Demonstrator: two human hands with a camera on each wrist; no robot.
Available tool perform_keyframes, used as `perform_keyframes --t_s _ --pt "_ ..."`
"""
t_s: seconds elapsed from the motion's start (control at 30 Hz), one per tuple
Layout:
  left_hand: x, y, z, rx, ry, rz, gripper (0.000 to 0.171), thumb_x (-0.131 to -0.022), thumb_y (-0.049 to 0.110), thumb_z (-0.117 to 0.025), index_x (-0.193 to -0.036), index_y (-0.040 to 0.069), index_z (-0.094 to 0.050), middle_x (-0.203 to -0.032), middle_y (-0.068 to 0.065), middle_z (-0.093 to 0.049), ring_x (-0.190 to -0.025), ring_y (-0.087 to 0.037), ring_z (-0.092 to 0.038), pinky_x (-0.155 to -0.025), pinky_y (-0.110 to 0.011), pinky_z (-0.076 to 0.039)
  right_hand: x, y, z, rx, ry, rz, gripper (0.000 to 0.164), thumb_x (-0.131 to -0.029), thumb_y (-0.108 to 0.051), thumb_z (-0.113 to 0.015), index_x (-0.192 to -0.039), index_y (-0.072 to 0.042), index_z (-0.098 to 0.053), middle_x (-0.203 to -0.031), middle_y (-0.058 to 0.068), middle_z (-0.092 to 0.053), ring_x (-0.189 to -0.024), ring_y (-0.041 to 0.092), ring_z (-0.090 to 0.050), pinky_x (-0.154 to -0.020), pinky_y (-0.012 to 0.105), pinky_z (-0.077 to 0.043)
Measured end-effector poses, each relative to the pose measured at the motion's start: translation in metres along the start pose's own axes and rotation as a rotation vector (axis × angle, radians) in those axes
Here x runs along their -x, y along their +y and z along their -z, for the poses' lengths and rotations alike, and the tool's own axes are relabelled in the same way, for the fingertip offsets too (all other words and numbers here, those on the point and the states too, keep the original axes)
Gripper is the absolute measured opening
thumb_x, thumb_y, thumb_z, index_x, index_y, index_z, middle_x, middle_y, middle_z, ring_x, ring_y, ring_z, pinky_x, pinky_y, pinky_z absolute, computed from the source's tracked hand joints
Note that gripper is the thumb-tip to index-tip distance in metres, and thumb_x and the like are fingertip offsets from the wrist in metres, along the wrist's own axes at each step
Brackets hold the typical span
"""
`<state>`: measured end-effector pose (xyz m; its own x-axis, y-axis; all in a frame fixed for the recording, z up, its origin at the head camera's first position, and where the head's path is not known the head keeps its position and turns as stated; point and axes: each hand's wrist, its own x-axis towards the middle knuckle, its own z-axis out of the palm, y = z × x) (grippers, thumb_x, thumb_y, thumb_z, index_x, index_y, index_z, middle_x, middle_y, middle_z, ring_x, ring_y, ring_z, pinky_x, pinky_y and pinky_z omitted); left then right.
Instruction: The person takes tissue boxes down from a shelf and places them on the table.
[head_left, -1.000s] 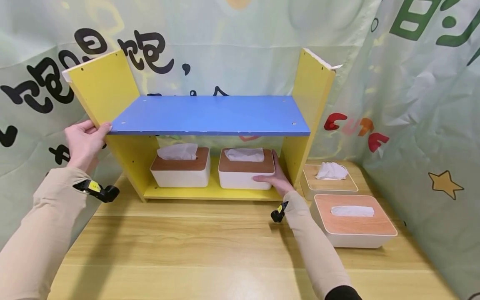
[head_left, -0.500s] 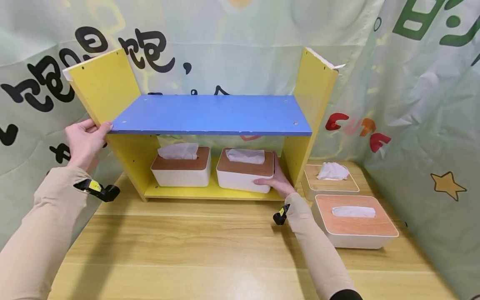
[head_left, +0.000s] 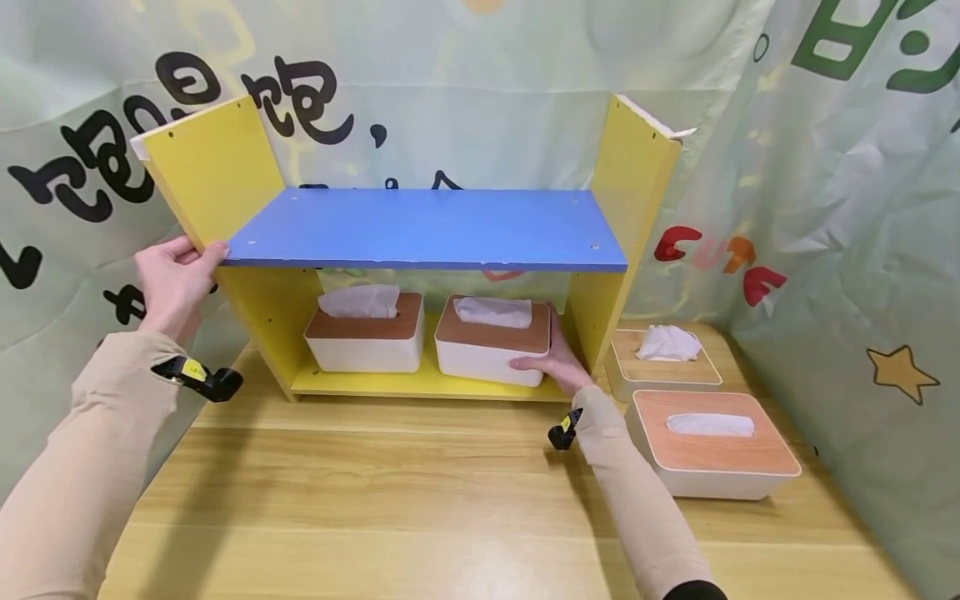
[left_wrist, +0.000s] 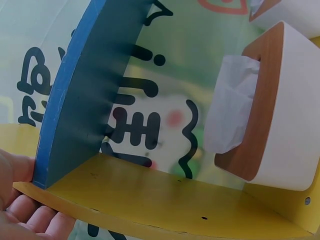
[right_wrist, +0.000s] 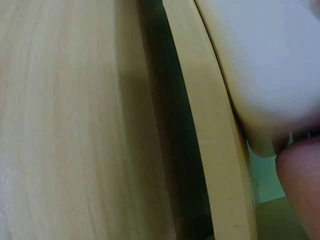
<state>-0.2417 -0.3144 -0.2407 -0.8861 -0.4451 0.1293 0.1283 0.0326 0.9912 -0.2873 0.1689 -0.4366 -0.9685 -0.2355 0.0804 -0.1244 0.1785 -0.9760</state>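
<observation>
My left hand (head_left: pixel 174 283) grips the left side panel of a yellow and blue shelf (head_left: pixel 427 229), its thumb by the end of the blue board. In the left wrist view the curled fingers (left_wrist: pixel 42 220) show under the yellow panel's edge. On the lower yellow level, my right hand (head_left: pixel 557 358) holds the right end of a white tissue box (head_left: pixel 487 360) with a brown wood-look lid, thumb on the front, other fingers mostly hidden behind. That box sits slightly turned, its right front corner near the shelf edge. A matching tissue box (head_left: pixel 365 354) stands to its left.
Right of the shelf, a tissue box with a light lid (head_left: pixel 663 367) stands behind a larger tissue box with a pinkish-brown lid (head_left: pixel 716 450). Everything rests on a wooden table (head_left: pixel 360 492). A printed cloth (head_left: pixel 480 100) hangs behind and at the sides.
The right hand has drawn the right end of its tissue box slightly toward the front, turning it a little. The left hand keeps its hold on the shelf.
</observation>
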Motion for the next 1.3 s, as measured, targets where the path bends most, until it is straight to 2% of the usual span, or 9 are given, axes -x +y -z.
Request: perform_keyframes --t_s 0.13,0.37,0.6,0.9,1.3 --pt "0.001 0.000 -0.001 0.004 0.001 -0.002 0.060 -0.090 0.007 -0.071 -0.143 -0.007 -0.048 -0.061 0.021 -0.069 -0.064 0.008 -0.066 -0.061 -0.007 -0.051 0.001 0.000 0.000 0.002 -0.002 -0.004 0.127 -0.081 -0.010 -0.080 -0.160 -0.023 0.019 -0.169 -0.001 0.021 -0.158 0.027 0.013 -0.127 0.059 -0.006" --pt "0.000 -0.001 -0.001 0.080 -0.016 -0.007 0.058 -0.089 0.003 -0.070 -0.142 -0.008 -0.048 -0.062 0.017 -0.070 -0.063 0.006 -0.067 -0.060 -0.008 -0.052 -0.001 0.000 0.000 -0.015 0.005 0.012 0.126 -0.080 -0.007 -0.080 -0.161 -0.022 0.016 -0.170 0.001 0.017 -0.159 0.027 0.010 -0.127 0.059 -0.007" --pt "0.000 0.000 -0.001 -0.003 -0.006 -0.009 0.061 -0.091 0.008 -0.071 -0.144 -0.008 -0.045 -0.061 0.022 -0.068 -0.065 0.009 -0.066 -0.063 -0.006 -0.052 -0.002 0.001 -0.001 -0.035 0.020 0.029 0.127 -0.078 -0.003 -0.080 -0.161 -0.020 0.014 -0.171 0.004 0.014 -0.159 0.028 0.008 -0.127 0.059 -0.008" --pt "-0.001 -0.002 -0.001 -0.048 0.002 -0.006 0.061 -0.091 0.012 -0.071 -0.144 -0.006 -0.047 -0.061 0.025 -0.067 -0.065 0.009 -0.065 -0.063 -0.005 -0.050 -0.003 0.006 -0.007 -0.070 0.075 0.069 0.127 -0.075 0.000 -0.081 -0.162 -0.015 0.010 -0.171 0.006 0.007 -0.159 0.029 0.001 -0.128 0.055 -0.007" --pt "-0.003 -0.002 0.000 -0.042 0.005 -0.015 0.061 -0.090 0.011 -0.072 -0.144 -0.006 -0.048 -0.061 0.024 -0.068 -0.065 0.009 -0.065 -0.061 -0.006 -0.050 -0.001 0.000 -0.013 -0.067 0.110 0.089 0.127 -0.072 0.001 -0.084 -0.162 -0.016 0.005 -0.171 0.008 0.001 -0.158 0.029 -0.004 -0.128 0.055 -0.010"
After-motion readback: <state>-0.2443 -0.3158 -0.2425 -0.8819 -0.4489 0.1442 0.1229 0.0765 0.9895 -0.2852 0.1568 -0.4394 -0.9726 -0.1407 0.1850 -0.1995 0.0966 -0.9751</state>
